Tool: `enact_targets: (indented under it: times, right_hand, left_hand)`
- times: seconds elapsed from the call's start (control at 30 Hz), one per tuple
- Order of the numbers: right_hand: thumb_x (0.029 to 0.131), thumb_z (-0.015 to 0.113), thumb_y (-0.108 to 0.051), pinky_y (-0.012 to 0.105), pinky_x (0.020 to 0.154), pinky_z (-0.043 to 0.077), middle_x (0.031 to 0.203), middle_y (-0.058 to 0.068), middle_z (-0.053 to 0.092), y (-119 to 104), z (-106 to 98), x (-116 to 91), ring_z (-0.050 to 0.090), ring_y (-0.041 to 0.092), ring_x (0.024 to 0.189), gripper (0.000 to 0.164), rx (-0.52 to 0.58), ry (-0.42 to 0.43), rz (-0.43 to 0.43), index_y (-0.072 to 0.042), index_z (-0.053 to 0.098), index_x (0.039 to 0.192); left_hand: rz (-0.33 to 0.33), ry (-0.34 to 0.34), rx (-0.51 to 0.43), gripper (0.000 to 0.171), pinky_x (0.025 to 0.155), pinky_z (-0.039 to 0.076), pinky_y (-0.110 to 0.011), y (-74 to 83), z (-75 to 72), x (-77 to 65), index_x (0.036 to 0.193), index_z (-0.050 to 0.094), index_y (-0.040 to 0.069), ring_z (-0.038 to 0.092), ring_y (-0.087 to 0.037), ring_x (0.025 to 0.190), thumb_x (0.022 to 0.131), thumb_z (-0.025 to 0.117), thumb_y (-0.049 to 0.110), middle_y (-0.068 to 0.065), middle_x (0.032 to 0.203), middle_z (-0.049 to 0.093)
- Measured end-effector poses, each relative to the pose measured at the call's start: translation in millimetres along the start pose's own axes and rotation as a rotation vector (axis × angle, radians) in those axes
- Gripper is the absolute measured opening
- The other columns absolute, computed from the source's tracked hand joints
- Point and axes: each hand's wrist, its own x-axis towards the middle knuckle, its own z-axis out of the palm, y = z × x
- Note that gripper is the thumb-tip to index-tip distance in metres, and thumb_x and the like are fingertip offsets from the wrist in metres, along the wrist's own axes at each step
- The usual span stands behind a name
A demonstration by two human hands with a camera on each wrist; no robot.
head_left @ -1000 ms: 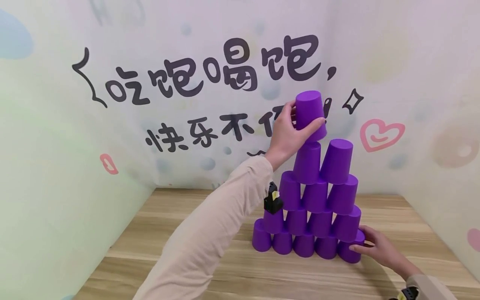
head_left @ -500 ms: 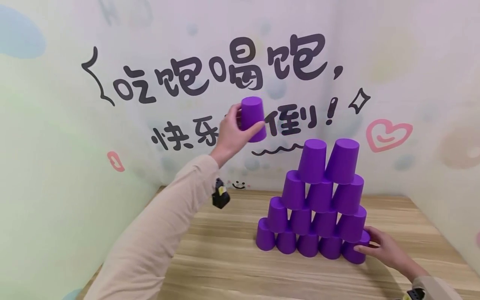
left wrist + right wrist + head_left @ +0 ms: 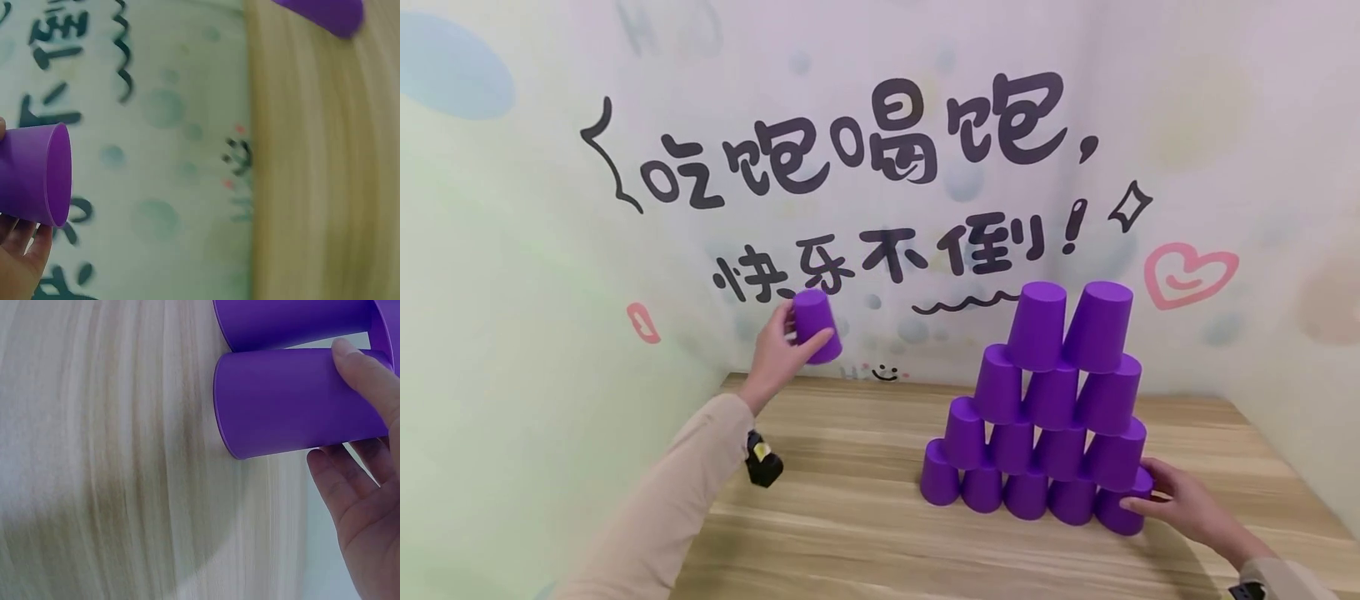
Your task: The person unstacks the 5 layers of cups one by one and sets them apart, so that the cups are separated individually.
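Note:
My left hand (image 3: 778, 354) grips a purple cup (image 3: 815, 321), upside down and raised off the table at the left. In the left wrist view the open rim of this cup (image 3: 59, 175) faces the table side, with fingertips along its wall. To the right stands a pyramid of upside-down purple cups (image 3: 1051, 400), two of them side by side on its top row. My right hand (image 3: 1187, 504) holds the bottom-row cup (image 3: 1122, 508) at the pyramid's right end, thumb in front and fingers behind. In the right wrist view the thumb lies along that cup (image 3: 287, 403).
The wood-grain table (image 3: 835, 500) runs back to a printed wall (image 3: 880, 350) with black lettering. Side walls close in at left and right. A small black camera (image 3: 763, 458) is strapped at the left wrist.
My left hand has lifted a purple cup off the pyramid's top and carried it left, then lower. The right hand stays at the bottom right cup. The head view has shifted slightly.

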Motion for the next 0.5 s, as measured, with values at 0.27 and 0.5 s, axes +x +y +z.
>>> enact_targets:
  times: [0.27, 0.5]
  right_hand:
    - [0.071, 0.068, 0.004, 0.019, 0.063, 0.050, 0.094, -0.026, 0.053, 0.7, 0.9, 1.4, 0.053, -0.007, 0.083, 0.044, 0.034, -0.005, -0.019, 0.018, 0.044, 0.106]
    - [0.073, 0.067, 0.004, 0.021, 0.063, 0.051, 0.096, -0.024, 0.055, 4.3, 1.7, -0.8, 0.055, -0.005, 0.084, 0.041, 0.070, -0.017, -0.020, -0.006, 0.051, 0.110]
  left_hand:
    - [-0.074, 0.014, 0.110, 0.064, 0.088, 0.043, -0.045, -87.3, -2.9, -28.9, 0.126, 0.035, -0.002, 0.048, -0.035, 0.107, 0.078, 0.068, 0.023, -0.023, 0.118, 0.047]
    - [-0.148, 0.068, 0.190, 0.065, 0.088, 0.041, -0.049, -140.7, 5.3, -47.5, 0.125, 0.034, -0.009, 0.046, -0.040, 0.106, 0.077, 0.068, 0.018, -0.029, 0.117, 0.045]
